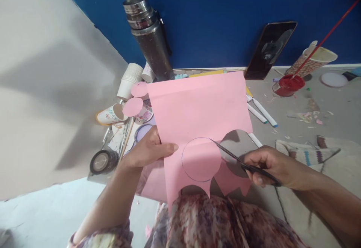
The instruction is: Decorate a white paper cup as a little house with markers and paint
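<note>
A sheet of pink paper [197, 105] is held up in front of me, with rounded pieces cut from its lower and right edges. On it a circle is drawn in dark line, and its right side is cut along. My left hand [152, 148] pinches the sheet's left edge, thumb on top and fingers behind. In my right hand [265, 165] is a pair of scissors [234, 156], the blades at the circle's upper right on the paper. Pink offcuts [231, 178] lie below the sheet.
A steel thermos [149, 34] and a phone [270, 50] lean at the blue wall. Paper cups [130, 79], two pink paper discs [133, 107] and black tape [103, 161] are at left. Markers [263, 111], a red paint pot [289, 85] and a cloth [310, 158] lie at right.
</note>
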`<state>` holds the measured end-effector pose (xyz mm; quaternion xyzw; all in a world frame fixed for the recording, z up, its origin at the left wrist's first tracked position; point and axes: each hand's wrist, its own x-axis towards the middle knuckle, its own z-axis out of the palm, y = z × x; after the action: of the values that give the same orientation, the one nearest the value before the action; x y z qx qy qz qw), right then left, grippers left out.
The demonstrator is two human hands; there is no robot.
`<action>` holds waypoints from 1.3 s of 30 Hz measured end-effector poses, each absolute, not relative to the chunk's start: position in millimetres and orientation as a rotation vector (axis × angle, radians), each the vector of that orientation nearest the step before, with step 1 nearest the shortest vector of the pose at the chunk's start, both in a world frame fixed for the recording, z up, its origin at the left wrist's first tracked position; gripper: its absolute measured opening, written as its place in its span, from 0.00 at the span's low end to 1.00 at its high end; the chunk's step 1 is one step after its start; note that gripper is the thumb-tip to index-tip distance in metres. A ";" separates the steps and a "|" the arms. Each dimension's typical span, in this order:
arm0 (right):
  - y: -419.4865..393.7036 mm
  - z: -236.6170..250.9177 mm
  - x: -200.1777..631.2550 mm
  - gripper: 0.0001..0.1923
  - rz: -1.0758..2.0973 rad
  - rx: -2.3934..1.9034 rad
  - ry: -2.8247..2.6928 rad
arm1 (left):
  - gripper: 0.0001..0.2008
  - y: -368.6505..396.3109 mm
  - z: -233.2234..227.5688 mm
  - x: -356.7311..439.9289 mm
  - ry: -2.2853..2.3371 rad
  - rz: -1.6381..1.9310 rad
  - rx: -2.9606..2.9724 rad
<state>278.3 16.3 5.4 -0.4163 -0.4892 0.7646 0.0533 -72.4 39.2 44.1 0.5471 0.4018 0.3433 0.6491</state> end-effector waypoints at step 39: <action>14.4 3.0 287.2 0.17 2.324 -1.289 -1.631 | 0.14 70.4 47.9 -73.2 0.857 0.494 1.288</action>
<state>287.2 14.4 3.0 -0.4134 -0.5232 0.7452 0.0118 -73.2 70.4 47.9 0.5757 0.3830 0.2208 0.6879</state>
